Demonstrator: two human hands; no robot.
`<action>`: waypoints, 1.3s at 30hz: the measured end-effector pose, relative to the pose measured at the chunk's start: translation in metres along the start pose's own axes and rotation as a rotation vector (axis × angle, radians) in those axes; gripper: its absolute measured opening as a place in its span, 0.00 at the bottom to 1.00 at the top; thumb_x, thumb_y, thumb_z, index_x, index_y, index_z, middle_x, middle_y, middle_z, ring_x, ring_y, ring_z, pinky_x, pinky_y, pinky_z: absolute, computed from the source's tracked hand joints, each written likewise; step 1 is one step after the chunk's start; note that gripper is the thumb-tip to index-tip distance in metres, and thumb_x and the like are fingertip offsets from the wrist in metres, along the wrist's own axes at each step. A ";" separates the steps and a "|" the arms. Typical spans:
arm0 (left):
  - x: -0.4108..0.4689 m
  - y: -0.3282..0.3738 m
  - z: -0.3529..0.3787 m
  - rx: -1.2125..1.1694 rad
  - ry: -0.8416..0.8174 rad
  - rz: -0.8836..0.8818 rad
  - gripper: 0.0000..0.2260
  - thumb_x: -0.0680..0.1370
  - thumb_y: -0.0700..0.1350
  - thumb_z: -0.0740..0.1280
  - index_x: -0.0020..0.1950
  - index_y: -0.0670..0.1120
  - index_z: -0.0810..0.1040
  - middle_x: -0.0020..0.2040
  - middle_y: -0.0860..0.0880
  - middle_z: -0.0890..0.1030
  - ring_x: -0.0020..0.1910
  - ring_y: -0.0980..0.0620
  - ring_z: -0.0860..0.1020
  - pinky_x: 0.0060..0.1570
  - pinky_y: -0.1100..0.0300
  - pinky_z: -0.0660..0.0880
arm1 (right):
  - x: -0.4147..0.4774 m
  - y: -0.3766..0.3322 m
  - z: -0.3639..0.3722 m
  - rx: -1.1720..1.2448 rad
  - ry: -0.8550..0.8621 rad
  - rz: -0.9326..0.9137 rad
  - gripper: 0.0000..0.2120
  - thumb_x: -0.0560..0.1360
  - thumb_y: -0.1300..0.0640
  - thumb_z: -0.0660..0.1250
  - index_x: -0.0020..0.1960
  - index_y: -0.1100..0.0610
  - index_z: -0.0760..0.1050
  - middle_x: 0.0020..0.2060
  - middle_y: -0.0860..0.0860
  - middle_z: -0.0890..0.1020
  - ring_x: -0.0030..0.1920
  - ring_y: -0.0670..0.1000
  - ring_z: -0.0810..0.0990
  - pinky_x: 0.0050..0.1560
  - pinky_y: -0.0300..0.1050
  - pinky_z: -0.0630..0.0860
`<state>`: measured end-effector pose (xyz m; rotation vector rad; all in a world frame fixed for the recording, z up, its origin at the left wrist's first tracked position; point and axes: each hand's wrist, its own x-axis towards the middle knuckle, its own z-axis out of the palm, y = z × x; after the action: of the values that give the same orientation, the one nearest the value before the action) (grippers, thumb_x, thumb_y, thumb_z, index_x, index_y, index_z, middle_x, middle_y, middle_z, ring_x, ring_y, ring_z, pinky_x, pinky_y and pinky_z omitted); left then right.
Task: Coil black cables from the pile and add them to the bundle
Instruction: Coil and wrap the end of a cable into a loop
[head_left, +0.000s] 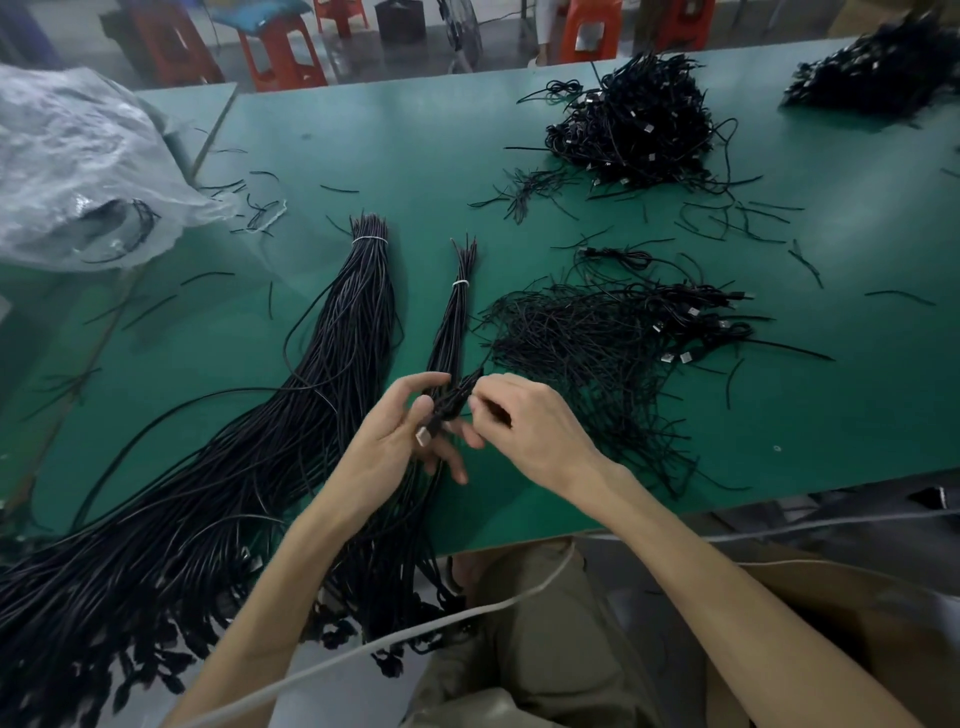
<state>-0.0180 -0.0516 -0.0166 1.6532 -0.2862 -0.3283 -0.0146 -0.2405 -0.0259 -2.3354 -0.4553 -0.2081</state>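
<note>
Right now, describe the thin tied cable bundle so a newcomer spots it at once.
On the green table, look mid-table just beyond the left hand and right hand. The thin bundle of black cables lies between a thick black cable bundle on its left and a loose tangled cable pile on its right. Both bundles carry a white tie; this one is far slimmer.

Bare forearms (291, 571) above khaki trousers (519, 649).
</note>
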 end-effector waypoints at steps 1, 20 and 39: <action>-0.002 0.003 -0.004 0.030 -0.041 0.023 0.14 0.87 0.38 0.51 0.71 0.39 0.68 0.46 0.40 0.85 0.34 0.37 0.82 0.34 0.54 0.70 | 0.000 -0.001 -0.001 0.000 -0.007 -0.012 0.11 0.82 0.58 0.62 0.41 0.54 0.70 0.35 0.43 0.71 0.37 0.45 0.68 0.39 0.46 0.66; 0.013 0.030 0.000 0.429 0.231 0.189 0.25 0.83 0.64 0.58 0.30 0.53 0.74 0.26 0.53 0.74 0.26 0.58 0.69 0.28 0.62 0.65 | -0.003 -0.029 -0.012 0.091 0.110 -0.147 0.08 0.82 0.59 0.65 0.46 0.59 0.77 0.38 0.45 0.76 0.39 0.46 0.72 0.41 0.45 0.72; 0.012 0.021 -0.023 0.171 -0.150 0.070 0.16 0.82 0.44 0.65 0.71 0.45 0.76 0.37 0.49 0.80 0.33 0.49 0.75 0.35 0.58 0.74 | -0.005 -0.018 -0.011 -0.300 0.182 -0.265 0.10 0.80 0.62 0.63 0.41 0.60 0.75 0.34 0.52 0.77 0.37 0.55 0.75 0.40 0.51 0.73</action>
<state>0.0014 -0.0374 0.0064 1.7846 -0.4950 -0.3840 -0.0262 -0.2370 -0.0080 -2.5090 -0.6804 -0.6496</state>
